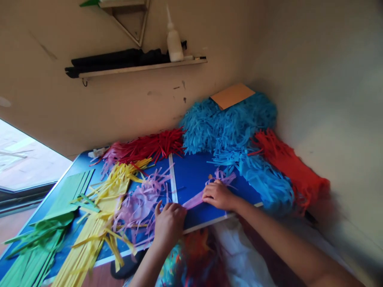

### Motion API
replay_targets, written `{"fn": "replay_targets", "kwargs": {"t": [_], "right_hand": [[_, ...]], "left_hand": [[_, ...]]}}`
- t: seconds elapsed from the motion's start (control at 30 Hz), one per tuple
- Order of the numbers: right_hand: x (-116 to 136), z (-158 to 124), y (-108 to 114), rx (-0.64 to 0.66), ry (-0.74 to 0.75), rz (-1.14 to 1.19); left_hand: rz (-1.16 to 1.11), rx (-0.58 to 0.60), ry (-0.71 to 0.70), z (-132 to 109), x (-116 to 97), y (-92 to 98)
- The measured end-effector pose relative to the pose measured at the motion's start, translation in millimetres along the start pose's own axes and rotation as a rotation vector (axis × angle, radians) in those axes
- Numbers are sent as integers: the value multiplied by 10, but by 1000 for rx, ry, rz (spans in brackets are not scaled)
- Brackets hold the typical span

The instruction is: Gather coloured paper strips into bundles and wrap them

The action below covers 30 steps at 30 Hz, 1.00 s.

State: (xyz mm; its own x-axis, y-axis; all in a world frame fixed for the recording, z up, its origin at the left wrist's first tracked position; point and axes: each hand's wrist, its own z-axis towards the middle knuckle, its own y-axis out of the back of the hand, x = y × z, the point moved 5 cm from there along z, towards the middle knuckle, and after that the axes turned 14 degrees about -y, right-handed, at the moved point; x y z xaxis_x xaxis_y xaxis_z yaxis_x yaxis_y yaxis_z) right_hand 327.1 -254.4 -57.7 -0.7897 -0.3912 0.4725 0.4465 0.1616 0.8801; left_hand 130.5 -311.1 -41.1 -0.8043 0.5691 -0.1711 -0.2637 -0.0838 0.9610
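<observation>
A twisted strip of purple tissue paper [194,201] with a fringed end runs between my two hands over the blue table. My right hand [219,195] is closed round it just below the fringe, which spreads out past the fingers. At the strip's other end, near the table's front edge, my left hand [170,222] has its fingers curled over the paper, with the thumb raised. Close to the left of that hand lies a loose heap of purple fringed paper [140,203].
Yellow paper strips [109,191] and green paper strips [56,215] cover the table's left side. Red fringe [149,146], a big blue fringe pile [221,125] under an orange card [233,95], and orange-red fringe [295,165] line the back and right. A wall shelf [143,68] holds a white bottle [174,44].
</observation>
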Motion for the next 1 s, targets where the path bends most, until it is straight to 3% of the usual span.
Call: {"fn": "replay_targets", "kwargs": {"t": [0.27, 0.67, 0.9, 1.0], "right_hand": [[60, 211, -36, -25, -80, -72], [72, 262, -21, -15, -170, -131], [84, 284, -41, -7, -235, -154], [40, 294, 21, -15, -251, -145]], "left_hand": [[53, -45, 155, 32, 31, -20], [94, 58, 231, 71, 98, -29], [131, 72, 218, 102, 81, -8], [151, 30, 68, 163, -17, 57]]}}
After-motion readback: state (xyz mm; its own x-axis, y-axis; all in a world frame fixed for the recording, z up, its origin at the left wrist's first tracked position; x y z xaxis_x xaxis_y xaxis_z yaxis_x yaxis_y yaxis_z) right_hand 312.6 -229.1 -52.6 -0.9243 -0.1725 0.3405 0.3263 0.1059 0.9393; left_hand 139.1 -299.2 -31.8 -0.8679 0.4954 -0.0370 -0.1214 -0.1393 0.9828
